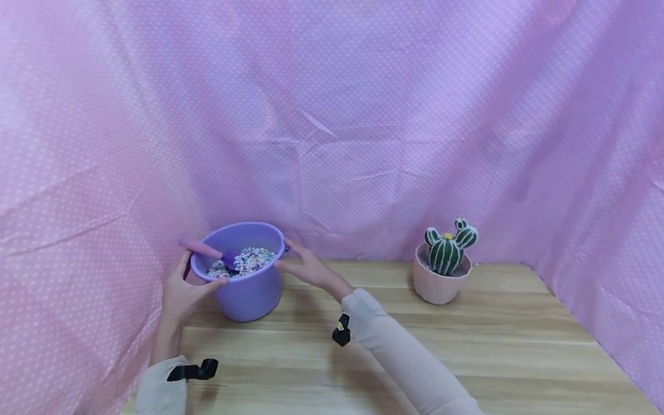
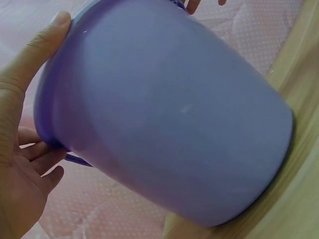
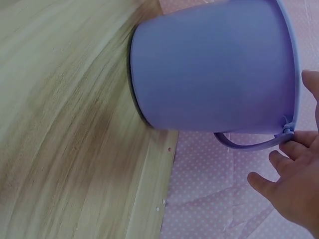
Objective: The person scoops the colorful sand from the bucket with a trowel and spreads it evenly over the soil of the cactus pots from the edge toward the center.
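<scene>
Sleeves [image 1: 415, 363]; 2 hands [image 1: 181, 293] [image 1: 312, 268] hold purple bucket [image 1: 249, 297] facing up, axis vertical.

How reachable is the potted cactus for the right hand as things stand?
Probably yes: nothing stands on the table between the right hand and the potted cactus, though that hand is at the rim of the bucket and would have to leave it first.

free room between right hand [image 1: 313, 270] and potted cactus [image 1: 444, 257], curtain [image 1: 353, 144] blocking behind
</scene>
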`<state>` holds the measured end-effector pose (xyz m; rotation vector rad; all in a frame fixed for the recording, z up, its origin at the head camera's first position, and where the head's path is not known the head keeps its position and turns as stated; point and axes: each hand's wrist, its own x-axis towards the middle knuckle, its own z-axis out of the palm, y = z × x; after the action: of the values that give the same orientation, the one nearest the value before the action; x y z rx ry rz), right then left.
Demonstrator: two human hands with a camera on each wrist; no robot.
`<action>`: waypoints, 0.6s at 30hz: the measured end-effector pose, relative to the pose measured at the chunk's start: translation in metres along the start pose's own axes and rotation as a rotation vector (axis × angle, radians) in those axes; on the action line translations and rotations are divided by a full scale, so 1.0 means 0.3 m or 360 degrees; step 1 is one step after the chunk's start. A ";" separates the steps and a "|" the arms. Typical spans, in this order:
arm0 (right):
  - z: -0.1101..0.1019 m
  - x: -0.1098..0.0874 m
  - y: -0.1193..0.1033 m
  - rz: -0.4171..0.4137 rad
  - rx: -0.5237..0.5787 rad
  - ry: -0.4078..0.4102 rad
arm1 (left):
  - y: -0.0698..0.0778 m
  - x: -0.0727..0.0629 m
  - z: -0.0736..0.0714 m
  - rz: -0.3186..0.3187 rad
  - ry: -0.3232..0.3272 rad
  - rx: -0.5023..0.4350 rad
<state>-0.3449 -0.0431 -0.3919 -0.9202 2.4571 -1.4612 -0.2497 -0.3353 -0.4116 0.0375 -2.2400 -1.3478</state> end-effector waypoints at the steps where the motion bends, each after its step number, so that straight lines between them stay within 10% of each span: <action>1: 0.001 -0.001 0.003 -0.0008 -0.0011 0.0010 | 0.003 0.002 -0.002 -0.0013 -0.0008 0.0035; 18: -0.168 -0.126 0.111 -0.0024 -0.0007 0.0279 | 0.095 0.056 0.206 0.0043 -0.0255 0.0197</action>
<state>-0.3494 0.0275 -0.4006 -0.8465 2.5807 -1.6060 -0.2850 -0.2752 -0.4037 -0.0589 -2.4467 -1.2351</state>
